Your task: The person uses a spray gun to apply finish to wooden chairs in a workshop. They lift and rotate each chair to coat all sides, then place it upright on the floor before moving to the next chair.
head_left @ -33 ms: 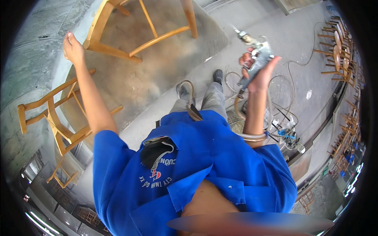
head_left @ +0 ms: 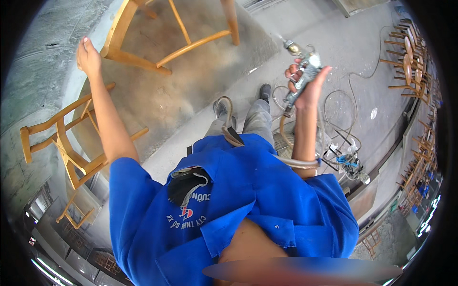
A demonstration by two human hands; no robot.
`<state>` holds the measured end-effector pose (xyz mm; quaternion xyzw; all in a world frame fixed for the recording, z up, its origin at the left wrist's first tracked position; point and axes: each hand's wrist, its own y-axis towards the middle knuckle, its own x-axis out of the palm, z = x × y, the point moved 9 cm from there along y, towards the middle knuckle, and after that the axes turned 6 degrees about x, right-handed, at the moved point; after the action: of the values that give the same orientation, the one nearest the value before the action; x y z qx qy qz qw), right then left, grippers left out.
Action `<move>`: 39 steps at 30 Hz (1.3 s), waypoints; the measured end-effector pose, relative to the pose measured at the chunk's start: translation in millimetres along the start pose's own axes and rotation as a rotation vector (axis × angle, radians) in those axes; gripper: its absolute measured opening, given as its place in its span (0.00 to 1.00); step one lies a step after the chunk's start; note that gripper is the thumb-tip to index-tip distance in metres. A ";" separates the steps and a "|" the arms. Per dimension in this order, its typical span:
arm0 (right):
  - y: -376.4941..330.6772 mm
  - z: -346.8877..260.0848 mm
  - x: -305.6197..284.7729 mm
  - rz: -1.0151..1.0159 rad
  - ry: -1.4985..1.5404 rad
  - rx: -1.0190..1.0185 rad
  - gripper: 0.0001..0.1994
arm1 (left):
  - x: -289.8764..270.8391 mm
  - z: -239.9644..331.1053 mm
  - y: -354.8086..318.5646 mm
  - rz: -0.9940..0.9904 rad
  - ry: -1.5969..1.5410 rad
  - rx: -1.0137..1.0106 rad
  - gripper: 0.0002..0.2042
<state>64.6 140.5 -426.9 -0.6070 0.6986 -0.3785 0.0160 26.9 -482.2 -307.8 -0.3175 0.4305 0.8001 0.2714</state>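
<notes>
Right hand (head_left: 311,93) is wrapped around a spray gun (head_left: 309,67), left hand (head_left: 89,59) is up by the wooden chair (head_left: 136,62) on the far left. Gun's a silver metal one, held up off to the far right, tilted so its nozzle aims far and a bit left, and it looks slightly blurry. Brownish hose (head_left: 282,127) hangs off the bottom of the handle, and a pale tube (head_left: 291,163) crosses my right forearm near the elbow.

Grip-wise, the handle's against my right palm, fingers curled round the left side, thumb sticking out on the right. Left one's got its fingers close together and nothing visible in it, but I honestly can't tell how far it's open or if it's touching the chair or just beside it.

Chair's a honey-brown wood, partly cut off at the far edge, above a board (head_left: 191,90) with cloudy brown patches. Second chair (head_left: 67,148), similar colour, is nearer on the left, partly behind my forearm.
</notes>
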 end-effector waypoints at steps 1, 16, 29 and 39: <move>16.7 22.2 -6.9 0.029 0.022 0.016 0.44 | 17.7 -16.0 7.4 -0.060 0.050 0.004 0.27; -3.9 156.2 -101.1 0.512 -0.399 0.107 0.34 | 79.3 -29.2 -6.1 -0.430 -0.039 -0.063 0.38; -14.8 72.3 -26.5 0.335 -0.736 -0.016 0.28 | 0.4 41.9 -121.7 -0.287 0.325 0.037 0.30; -10.5 84.2 56.9 -0.187 -0.861 0.054 0.23 | 54.0 187.9 -381.3 -0.881 -0.790 0.113 0.13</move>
<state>99.0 48.8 -456.4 -0.7694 0.5601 -0.1091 0.2872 210.0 -127.8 -464.4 -0.1295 0.1666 0.6454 0.7342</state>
